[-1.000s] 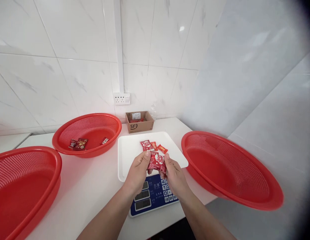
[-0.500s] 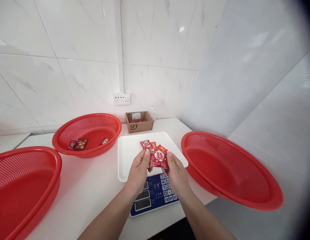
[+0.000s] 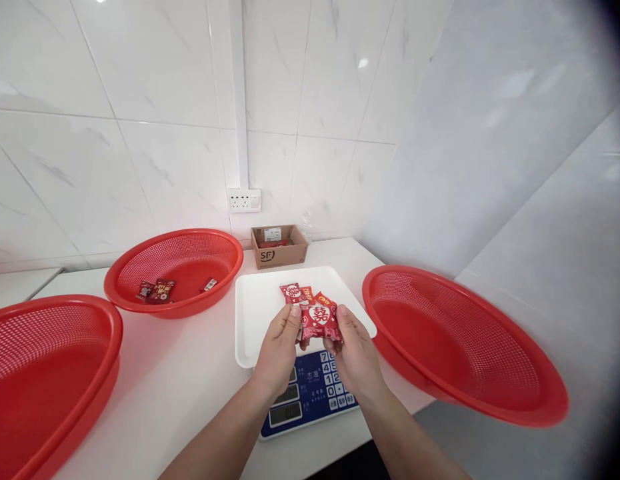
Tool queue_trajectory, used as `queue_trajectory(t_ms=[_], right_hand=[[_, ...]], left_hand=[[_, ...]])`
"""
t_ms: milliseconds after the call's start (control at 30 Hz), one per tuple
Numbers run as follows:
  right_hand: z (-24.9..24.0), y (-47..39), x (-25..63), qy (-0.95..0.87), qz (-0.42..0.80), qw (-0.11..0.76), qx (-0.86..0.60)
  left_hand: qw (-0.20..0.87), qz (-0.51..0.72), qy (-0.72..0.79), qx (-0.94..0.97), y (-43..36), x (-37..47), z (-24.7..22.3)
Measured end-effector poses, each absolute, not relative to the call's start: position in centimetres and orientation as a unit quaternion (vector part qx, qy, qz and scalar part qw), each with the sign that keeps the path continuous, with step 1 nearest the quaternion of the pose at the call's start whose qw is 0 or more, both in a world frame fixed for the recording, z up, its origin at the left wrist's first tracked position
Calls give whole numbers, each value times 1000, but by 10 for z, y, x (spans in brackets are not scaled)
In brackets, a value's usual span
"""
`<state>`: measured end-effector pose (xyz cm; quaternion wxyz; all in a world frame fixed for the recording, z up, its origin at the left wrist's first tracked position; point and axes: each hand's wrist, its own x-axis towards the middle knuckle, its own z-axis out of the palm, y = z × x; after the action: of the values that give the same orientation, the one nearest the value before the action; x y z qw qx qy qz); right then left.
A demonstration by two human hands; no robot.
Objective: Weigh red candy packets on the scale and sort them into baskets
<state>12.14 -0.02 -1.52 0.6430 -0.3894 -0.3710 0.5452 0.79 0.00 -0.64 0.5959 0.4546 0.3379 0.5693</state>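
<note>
Between my two hands is a red candy packet point(image 3: 320, 321) with a white heart and a double-happiness character on its face. My left hand point(image 3: 281, 340) pinches its left edge, thumb on top. The right edge is gripped by my right hand point(image 3: 354, 341) in the same way. Just beyond, smaller red packets point(image 3: 291, 292) and orange-red packets point(image 3: 324, 300) show over the white pan point(image 3: 257, 307) of a scale; the held packet partly hides them. Under my wrists lies the scale's blue panel point(image 3: 313, 380) with displays and number keys.
Red plastic baskets stand at the far left point(image 3: 190, 235), near left point(image 3: 117, 333) and right point(image 3: 540, 417). The far left one holds a few dark red packets point(image 3: 160, 291). Behind the scale is a cardboard box point(image 3: 285, 257), with a wall socket point(image 3: 244, 200) above.
Both hands still hold the packet, which has shifted very slightly to the right and tilted a little. The rest of the scene is nearly the same.
</note>
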Motion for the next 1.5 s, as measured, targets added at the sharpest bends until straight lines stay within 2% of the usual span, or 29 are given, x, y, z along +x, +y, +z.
queue_trajectory(t_ms=[167,367,533,833,1067,1233,1400,1500], right_hand=[[-13,-2,121,-385,564,624,-381],[-19,-7,127,-526,481,574,-404],[-13,-12,126,-599,439,533,-406],[-16,-14,127,-642,349,549,-405],[-12,-14,129,-613,369,562,-415],[-11,-13,132,-592,445,531,-412],[-16,-14,136,-609,466,508,-391],[-19,-12,141,-605,458,531,-377]], left_hand=[[597,580,332,443,3,1,-4],[555,615,352,435,11,-7,-4],[475,654,368,459,15,-10,-5],[327,597,417,602,9,-16,-2],[321,506,399,694,10,-13,-9],[335,478,396,709,11,-19,-5],[358,455,396,713,10,-25,1],[354,436,412,718,9,-28,5]])
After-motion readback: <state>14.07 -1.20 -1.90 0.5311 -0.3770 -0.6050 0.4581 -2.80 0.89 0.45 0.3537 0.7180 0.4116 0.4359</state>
